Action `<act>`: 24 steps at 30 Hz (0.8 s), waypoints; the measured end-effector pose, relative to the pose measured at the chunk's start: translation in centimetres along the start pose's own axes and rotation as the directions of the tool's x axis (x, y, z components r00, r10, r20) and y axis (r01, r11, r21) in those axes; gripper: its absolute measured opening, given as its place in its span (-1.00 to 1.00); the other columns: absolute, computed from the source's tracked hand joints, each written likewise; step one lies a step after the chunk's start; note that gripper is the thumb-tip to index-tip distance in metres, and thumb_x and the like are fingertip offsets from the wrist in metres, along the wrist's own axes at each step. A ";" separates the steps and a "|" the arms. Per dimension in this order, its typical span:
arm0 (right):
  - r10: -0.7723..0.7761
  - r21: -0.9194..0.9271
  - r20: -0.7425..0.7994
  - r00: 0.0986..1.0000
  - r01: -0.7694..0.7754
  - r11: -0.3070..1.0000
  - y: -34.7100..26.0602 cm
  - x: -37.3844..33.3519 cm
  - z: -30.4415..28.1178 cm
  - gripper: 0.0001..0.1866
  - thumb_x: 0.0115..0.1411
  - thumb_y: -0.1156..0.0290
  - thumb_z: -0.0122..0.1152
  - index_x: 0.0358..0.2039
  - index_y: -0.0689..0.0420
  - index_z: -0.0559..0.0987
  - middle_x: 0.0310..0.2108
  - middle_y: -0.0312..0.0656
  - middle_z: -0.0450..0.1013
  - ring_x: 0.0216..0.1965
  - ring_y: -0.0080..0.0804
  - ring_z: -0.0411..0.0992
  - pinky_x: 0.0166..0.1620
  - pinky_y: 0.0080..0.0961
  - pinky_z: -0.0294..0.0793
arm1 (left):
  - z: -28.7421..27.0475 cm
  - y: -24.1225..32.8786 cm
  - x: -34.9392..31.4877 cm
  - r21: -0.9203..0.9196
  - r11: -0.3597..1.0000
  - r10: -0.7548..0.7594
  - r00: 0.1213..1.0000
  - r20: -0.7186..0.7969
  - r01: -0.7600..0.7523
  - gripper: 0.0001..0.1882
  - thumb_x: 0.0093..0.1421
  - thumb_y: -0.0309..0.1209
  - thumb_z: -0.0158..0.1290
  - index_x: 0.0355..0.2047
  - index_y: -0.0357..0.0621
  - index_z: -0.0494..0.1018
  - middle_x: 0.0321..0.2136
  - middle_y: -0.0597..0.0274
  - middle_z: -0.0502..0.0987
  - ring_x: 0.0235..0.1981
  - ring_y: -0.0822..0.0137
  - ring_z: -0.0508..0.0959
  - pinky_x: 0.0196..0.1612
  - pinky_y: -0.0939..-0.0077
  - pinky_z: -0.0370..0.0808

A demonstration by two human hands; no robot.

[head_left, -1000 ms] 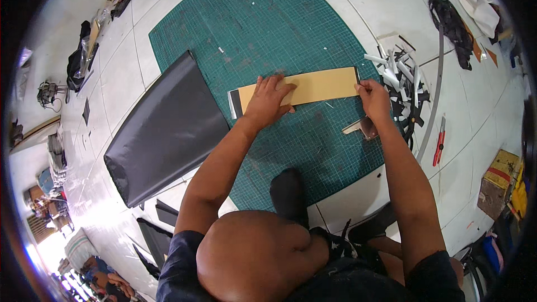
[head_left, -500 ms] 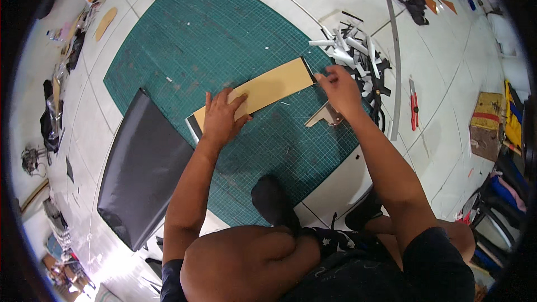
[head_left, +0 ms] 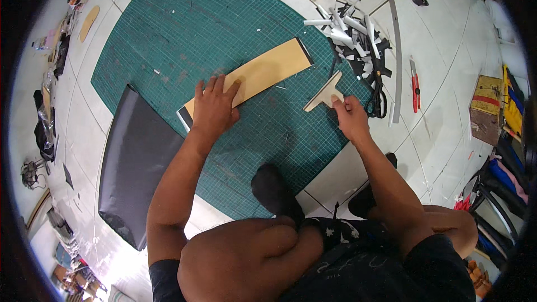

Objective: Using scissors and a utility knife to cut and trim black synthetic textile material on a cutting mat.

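A long tan board lies slantwise on the green cutting mat, with black edging at both ends and a white strip at its left end. My left hand rests on the board's left part with its fingers spread. To the right, my right hand is closed around the handle of a cream, T-shaped scraper. The scraper's wide blade points toward the board, apart from it. How far the handle reaches inside my fingers is hidden.
Black and white offcuts are heaped at the mat's right edge, beside black-handled scissors. Farther right lie a grey metal ruler and a red utility knife. A black sheet overlaps the mat's left side.
My right hand has left the board's right end, moved down toward me and taken hold of the scraper, which is now turned. My left hand remains on the board.
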State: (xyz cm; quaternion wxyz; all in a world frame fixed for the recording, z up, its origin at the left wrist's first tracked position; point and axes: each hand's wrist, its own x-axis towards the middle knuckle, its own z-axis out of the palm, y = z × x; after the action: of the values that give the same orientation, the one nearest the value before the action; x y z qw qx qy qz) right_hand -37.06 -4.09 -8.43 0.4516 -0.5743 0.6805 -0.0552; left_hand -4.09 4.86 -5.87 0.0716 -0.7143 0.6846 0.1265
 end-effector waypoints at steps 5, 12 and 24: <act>-0.056 0.109 -0.088 0.995 0.065 0.992 -0.8 -1.5 0.8 -0.62 0.29 0.08 0.07 -0.24 0.21 0.43 -0.29 -0.09 0.41 -0.32 -0.37 0.42 -0.26 -0.42 0.45 | 0.8 -0.2 -0.1 -0.024 1.000 0.017 0.998 -0.054 -0.019 -0.34 -0.08 -0.37 0.19 0.11 0.00 0.35 0.17 -0.14 0.29 0.18 -0.01 0.36 0.02 0.07 0.53; -0.073 0.548 0.247 0.966 -0.077 0.833 -4.6 -5.3 4.9 -0.51 0.21 0.29 0.27 0.02 0.29 0.34 -0.22 -0.12 0.46 -0.26 -0.44 0.46 -0.19 -0.53 0.48 | 1.7 0.6 0.5 0.075 0.997 0.036 0.999 -0.022 -0.034 -0.37 -0.01 -0.41 0.15 0.10 -0.15 0.22 0.15 -0.41 0.23 0.15 -0.23 0.38 -0.18 0.20 0.65; -0.037 0.481 0.509 0.860 -0.248 0.841 -3.5 -4.2 8.8 -0.61 0.21 0.25 0.30 -0.17 0.36 0.50 -0.37 -0.17 0.51 -0.37 -0.57 0.46 -0.30 -0.62 0.49 | 1.7 0.7 0.9 0.082 0.994 0.071 0.997 -0.026 -0.068 -0.50 0.07 -0.43 0.03 0.04 -0.20 0.21 0.13 -0.50 0.22 0.12 -0.32 0.39 -0.19 0.17 0.64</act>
State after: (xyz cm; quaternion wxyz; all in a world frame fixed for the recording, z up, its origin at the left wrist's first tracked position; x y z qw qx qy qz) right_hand -28.78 2.14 -9.22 0.7548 -0.3814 0.5298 -0.0649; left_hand -4.91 4.44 -7.66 0.0862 -0.6883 0.7146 0.0905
